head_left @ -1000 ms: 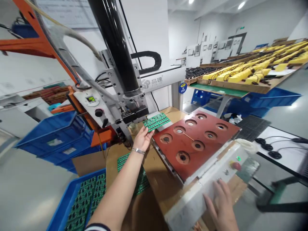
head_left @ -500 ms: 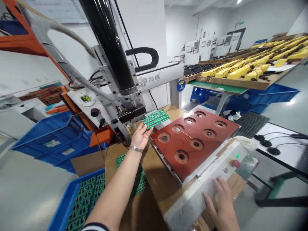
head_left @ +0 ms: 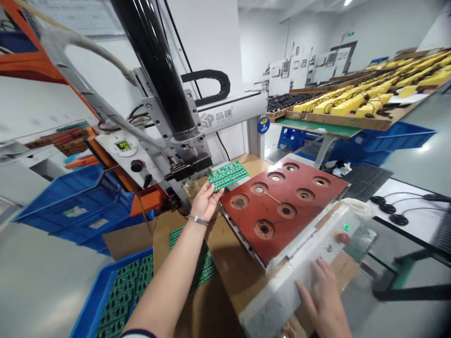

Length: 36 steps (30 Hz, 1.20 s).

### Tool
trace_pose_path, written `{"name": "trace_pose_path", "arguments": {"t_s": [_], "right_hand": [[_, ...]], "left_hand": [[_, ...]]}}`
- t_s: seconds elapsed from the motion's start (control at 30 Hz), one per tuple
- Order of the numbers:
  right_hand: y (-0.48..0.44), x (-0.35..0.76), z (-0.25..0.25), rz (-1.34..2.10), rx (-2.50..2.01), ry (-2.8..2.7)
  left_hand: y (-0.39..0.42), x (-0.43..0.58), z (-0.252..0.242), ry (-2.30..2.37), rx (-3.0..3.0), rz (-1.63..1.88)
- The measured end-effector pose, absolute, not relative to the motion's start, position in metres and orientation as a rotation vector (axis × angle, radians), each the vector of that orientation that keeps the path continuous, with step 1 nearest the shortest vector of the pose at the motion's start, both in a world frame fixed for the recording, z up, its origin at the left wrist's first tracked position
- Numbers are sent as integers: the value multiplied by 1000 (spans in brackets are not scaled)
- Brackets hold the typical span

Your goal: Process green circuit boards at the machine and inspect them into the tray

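My left hand (head_left: 205, 201) grips the near edge of a green circuit board (head_left: 229, 174), held tilted under the machine's head (head_left: 192, 166). To the right of it lies a red fixture plate (head_left: 275, 244) with several round recesses and a thin stick across two of them. My right hand (head_left: 322, 298) rests on the grey control box (head_left: 275, 300) at the plate's front, fingers stretched out and apart, holding nothing. A red button (head_left: 343, 238) and a green-lit button (head_left: 346, 227) sit on that box, beyond the fingertips. Below my left forearm more circuit boards (head_left: 206, 270) lie on cardboard, partly hidden.
A blue bin (head_left: 86, 300) of circuit boards stands at the lower left, with stacked blue crates (head_left: 70, 202) behind it. Round black pieces with cables (head_left: 398, 219) lie on a white surface at right. Yellow units (head_left: 352, 103) fill a table at the back right.
The view has shifted very slightly. Both hands keep their places, the left still with the circuit board, the right on the control box.
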State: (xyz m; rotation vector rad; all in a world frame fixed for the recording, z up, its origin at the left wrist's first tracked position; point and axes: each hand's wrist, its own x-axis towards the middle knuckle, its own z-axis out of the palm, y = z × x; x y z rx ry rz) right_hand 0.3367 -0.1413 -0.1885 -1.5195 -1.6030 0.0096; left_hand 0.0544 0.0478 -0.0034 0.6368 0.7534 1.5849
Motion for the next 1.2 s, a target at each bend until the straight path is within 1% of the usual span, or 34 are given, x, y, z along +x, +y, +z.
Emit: {"name": "trace_pose_path", "arguments": {"t_s": [1.2], "right_hand": [[-142,335,-185,-14,-1524,-1602]], "left_hand": [[60,51,-3,765,572,1699]]}}
